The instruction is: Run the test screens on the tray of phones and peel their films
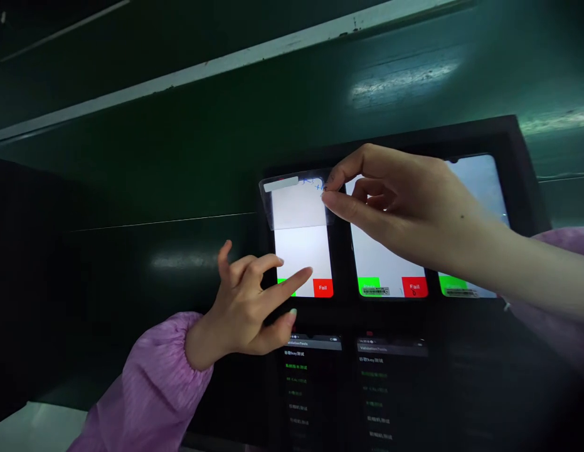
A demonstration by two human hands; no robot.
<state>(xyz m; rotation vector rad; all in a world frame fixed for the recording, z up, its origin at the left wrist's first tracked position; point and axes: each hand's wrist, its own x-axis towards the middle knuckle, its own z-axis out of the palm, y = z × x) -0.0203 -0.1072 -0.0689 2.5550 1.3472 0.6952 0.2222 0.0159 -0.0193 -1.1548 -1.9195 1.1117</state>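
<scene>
We see a thin clear film (298, 202) lifted off the far half of the left phone (303, 251), which lies in the far row of a dark tray (522, 163) on the green worktop (179, 157). Our right hand (404, 201) reaches in from the right, its grip narrow, thumb and forefinger pinched on the film's far right corner, where blue marks show. Our left hand (247, 301) sits at the near end of the same phone; its grip is loose and holds nothing, the forefinger tip touching the white screen just left of the red Fail button (322, 287). To the right, the middle phone (388, 263) and the right phone (475, 238) also glow white with green and red buttons at their near edges. Nearer to us, two dark phones (310, 376) show lists of text. Both our sleeves (150, 389) are purple
</scene>
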